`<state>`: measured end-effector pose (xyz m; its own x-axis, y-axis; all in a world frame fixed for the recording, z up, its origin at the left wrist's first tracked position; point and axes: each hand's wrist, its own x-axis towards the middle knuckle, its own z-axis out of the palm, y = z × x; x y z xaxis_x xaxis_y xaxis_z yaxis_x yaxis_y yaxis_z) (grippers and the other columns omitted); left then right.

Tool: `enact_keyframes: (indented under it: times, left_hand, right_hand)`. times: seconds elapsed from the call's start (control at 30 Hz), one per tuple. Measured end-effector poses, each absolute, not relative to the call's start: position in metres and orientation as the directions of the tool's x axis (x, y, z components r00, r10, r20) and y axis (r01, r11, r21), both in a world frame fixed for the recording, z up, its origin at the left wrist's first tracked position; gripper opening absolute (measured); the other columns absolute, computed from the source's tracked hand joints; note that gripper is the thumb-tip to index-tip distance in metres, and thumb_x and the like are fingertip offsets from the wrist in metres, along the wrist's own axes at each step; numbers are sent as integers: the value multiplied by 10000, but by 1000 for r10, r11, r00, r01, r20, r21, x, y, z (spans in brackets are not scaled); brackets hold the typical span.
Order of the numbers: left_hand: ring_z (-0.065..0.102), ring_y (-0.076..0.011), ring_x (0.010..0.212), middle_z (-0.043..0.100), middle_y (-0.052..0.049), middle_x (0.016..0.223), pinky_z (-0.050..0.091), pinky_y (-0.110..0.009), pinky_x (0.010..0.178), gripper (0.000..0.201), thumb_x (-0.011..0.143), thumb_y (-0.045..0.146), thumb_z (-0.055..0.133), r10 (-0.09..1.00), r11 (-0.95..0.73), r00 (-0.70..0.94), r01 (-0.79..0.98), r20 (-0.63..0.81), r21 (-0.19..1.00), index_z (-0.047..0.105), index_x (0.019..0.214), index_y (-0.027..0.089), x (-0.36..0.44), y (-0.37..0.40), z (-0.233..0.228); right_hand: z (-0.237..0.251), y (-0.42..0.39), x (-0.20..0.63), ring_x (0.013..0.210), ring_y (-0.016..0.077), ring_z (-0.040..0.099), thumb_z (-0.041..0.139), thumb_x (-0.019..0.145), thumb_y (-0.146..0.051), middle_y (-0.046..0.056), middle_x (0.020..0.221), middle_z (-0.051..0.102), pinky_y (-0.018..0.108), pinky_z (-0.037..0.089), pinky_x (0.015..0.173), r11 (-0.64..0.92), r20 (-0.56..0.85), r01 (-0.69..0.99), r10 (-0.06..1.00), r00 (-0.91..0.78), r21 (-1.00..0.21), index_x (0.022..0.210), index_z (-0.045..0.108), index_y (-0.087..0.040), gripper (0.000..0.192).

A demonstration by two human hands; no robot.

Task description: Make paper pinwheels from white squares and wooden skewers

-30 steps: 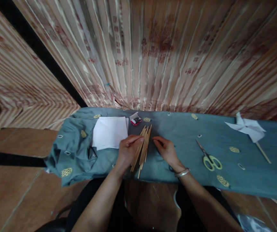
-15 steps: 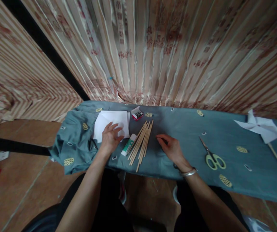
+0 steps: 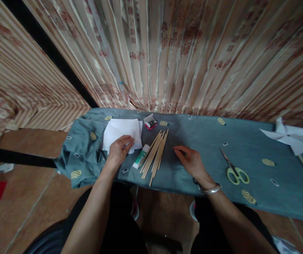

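Note:
My left hand (image 3: 119,151) is closed over the front right part of a stack of white paper (image 3: 121,127), thumb and fingers pinched on the edge of a sheet. Just right of it lies a green and white glue stick (image 3: 141,156), beside a fanned bundle of several thin wooden sticks (image 3: 155,153). My right hand (image 3: 190,160) rests over the cloth to the right of the sticks, its fingers curled and pressed together, with nothing visible in them. A small open red and white box (image 3: 150,122) with dark, shiny small items stands behind the sticks.
Scissors with pale green handles (image 3: 237,175) lie right of my right hand. A white paper pinwheel on a stick (image 3: 289,135) is at the far right. The narrow table has a blue-green cloth (image 3: 204,135); a pleated curtain (image 3: 162,70) hangs behind it.
My left hand's spread fingers have closed into a pinch on the paper. My right hand keeps its curled shape. The view has shifted slightly.

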<state>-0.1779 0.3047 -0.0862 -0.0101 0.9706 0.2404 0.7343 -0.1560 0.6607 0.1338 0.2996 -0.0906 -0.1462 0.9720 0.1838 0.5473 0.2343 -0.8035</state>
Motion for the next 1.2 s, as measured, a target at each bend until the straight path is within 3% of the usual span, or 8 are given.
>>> enact_keyframes:
  times: [0.13, 0.33, 0.47, 0.63, 0.8, 1.2]
  left_hand:
    - [684, -248, 1084, 747, -99, 1113, 500, -403, 1031, 345, 888, 403, 515, 964, -154, -46, 707, 262, 690, 762, 982, 181, -177, 301, -81]
    - [709, -247, 1018, 762, -102, 1058, 539, -377, 954, 352, 900, 342, 462, 939, -65, -165, 777, 302, 626, 744, 1001, 158, -178, 298, -78]
    - [695, -245, 1043, 740, -105, 1117, 544, -369, 951, 280, 853, 333, 575, 956, -72, -129, 767, 263, 637, 740, 1003, 164, -178, 296, -82]
    - [640, -267, 1129, 664, -104, 1269, 549, -417, 956, 280, 765, 271, 697, 971, -88, -53, 827, 233, 555, 734, 1034, 203, -178, 294, -88]
    - [636, -255, 1122, 697, -74, 1196, 536, -408, 978, 201, 820, 284, 635, 972, -115, -17, 835, 235, 538, 750, 973, 222, -176, 294, -89]
    - [658, -259, 1027, 737, -124, 1060, 516, -380, 937, 339, 948, 312, 419, 944, -154, 8, 894, 329, 420, 718, 984, 158, -164, 295, -84]
  right_hand:
    - [-90, 298, 133, 895, 240, 723, 526, 863, -332, 60, 948, 775, 379, 556, 830, 235, 184, 545, 972, -148, -805, 913, 737, -230, 239]
    - [-90, 299, 132, 892, 241, 722, 523, 864, -324, 61, 951, 775, 385, 555, 831, 235, 175, 549, 971, -160, -802, 921, 738, -228, 242]
    - [-90, 300, 131, 886, 233, 721, 522, 870, -320, 56, 948, 775, 371, 556, 821, 251, 186, 556, 968, -171, -792, 922, 739, -233, 240]
    - [-89, 299, 131, 887, 235, 723, 531, 868, -315, 51, 952, 777, 373, 558, 818, 248, 180, 566, 968, -174, -786, 918, 742, -243, 228]
    - [-84, 296, 133, 886, 222, 722, 535, 869, -299, 38, 956, 778, 355, 555, 827, 255, 187, 576, 966, -176, -776, 923, 741, -250, 219]
    - [-73, 285, 137, 900, 226, 722, 539, 872, -295, 48, 964, 777, 344, 547, 833, 255, 186, 609, 967, -175, -751, 938, 742, -233, 222]
